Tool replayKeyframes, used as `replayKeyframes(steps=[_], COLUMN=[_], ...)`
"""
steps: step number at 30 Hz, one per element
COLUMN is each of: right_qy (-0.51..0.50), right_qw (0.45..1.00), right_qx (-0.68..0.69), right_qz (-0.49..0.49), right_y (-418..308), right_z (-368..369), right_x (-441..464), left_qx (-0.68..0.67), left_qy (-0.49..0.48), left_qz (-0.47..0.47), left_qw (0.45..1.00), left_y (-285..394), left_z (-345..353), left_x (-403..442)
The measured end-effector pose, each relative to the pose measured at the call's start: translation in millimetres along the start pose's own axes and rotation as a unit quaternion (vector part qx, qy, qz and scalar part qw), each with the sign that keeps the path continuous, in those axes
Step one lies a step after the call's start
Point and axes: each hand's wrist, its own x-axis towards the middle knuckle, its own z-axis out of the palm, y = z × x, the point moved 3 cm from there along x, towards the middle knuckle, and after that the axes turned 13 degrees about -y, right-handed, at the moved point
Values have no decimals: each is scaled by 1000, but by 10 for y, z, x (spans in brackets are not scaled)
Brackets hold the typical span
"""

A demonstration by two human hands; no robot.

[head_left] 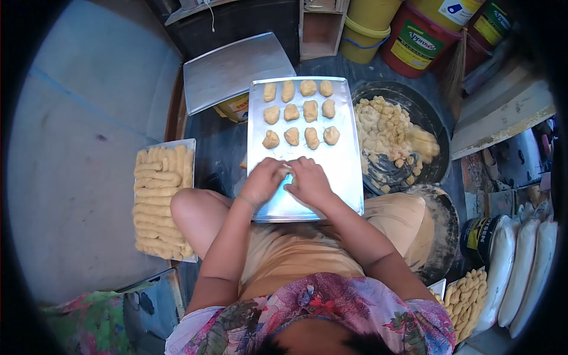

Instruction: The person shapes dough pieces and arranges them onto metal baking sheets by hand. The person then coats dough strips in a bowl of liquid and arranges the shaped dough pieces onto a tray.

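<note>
My left hand [266, 181] and my right hand [310, 182] meet over the near half of a shiny metal baking tray [349, 171]. Their fingers are curled together around a small piece of dough [287, 168], mostly hidden by the fingers. Beyond them on the tray, short lumps of dough [291, 112] lie in three rows, spaced apart. To the right of the tray, a wide black basin [441, 121] holds a heap of loose dough pieces [390, 130], some dusted with flour.
At left, another tray [190, 148] carries long dough rolls [157, 204]. A bare metal tray [236, 68] rests on a bucket behind. Margarine buckets [414, 44] stand at back right. White sacks [523, 272] and more shaped dough [467, 299] are at lower right, near a floury black basin [447, 225].
</note>
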Motion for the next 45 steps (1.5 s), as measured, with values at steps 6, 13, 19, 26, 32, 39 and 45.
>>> replayKeyframes(steps=[6, 13, 19, 26, 32, 39, 45], right_qy=[-142, 20, 19, 374, 294, 64, -120], right_qw=[981, 991, 980, 826, 784, 913, 918], right_qx=[128, 86, 193, 412, 459, 155, -117], right_qz=[37, 104, 49, 84, 295, 372, 359], right_y=[334, 286, 398, 1813, 3619, 4590, 4350], right_z=[-76, -37, -87, -557, -225, 716, 1028], right_x=[-116, 203, 137, -155, -94, 560, 865], left_qx=[3, 46, 84, 165, 233, 258, 238], left_qy=[117, 162, 114, 109, 114, 67, 65], left_qz=[-59, -20, -30, -40, 77, 93, 86], left_qw=[991, 985, 989, 979, 963, 959, 965], left_y=[89, -49, 8, 279, 491, 338, 247], left_z=[56, 20, 60, 133, 493, 719, 744], left_x=[-79, -14, 37, 69, 311, 402, 374])
